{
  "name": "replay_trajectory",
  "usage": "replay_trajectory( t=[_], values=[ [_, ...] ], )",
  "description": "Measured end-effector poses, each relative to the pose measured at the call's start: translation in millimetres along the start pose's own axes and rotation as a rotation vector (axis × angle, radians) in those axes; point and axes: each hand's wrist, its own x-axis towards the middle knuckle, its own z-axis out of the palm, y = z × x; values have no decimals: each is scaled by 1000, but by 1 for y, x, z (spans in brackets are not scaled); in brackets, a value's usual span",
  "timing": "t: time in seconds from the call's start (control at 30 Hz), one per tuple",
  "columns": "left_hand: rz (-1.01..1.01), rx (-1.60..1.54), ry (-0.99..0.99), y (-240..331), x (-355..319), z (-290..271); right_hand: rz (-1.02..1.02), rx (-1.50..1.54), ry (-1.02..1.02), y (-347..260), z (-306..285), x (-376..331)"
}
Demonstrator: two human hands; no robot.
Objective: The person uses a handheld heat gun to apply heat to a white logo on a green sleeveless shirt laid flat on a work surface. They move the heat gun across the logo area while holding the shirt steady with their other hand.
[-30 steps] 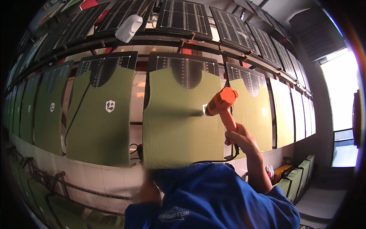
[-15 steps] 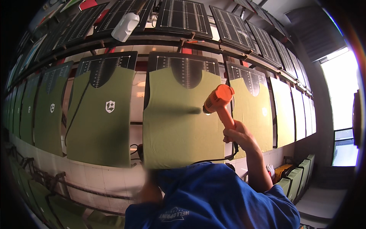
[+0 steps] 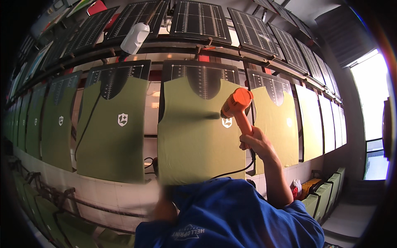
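Note:
My right hand [image 3: 257, 141] is wrapped round the handle of an orange heat gun [image 3: 238, 102]. Its dark nozzle points left, held over a green shirt piece [image 3: 194, 140] on a black board. A white shield print [image 3: 227, 122] shows just below the nozzle, partly covered by the gun. From the handle a black cord [image 3: 235, 171] runs down and left toward my blue shirt. My left arm [image 3: 166, 210] is low at the left of my body; its hand is blurred and I cannot make out the fingers.
Similar green pieces on boards stand to the left [image 3: 111, 144] and right [image 3: 275, 132]. Behind them a dark rail [image 3: 165, 47] carries another row of black marked boards [image 3: 200, 22]. A white device [image 3: 135, 38] sits above the rail. More green boards [image 3: 324, 192] lie low at the right.
The heat gun has moved slightly up and away over the shirt, so more of the white print shows beneath the nozzle. The view has shifted a little.

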Motion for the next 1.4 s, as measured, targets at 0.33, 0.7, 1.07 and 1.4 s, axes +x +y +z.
replay_trajectory(
  t=[0.33, 0.7, 1.07, 1.4],
  values=[
    [3, 26, 1, 3, -1, -1, 49, 19, 1, 9, -2, -21],
    [24, 65, 8, 14, -6, -4, 29, 126, 76, 32, -13, -32],
    [131, 215, 84, 36, -45, -75, 12, 288, 83, 26, -10, -9],
    [1162, 16, 858, 293, -213, -209, -65, 530, 37, 32, 45, -11]
  ],
)
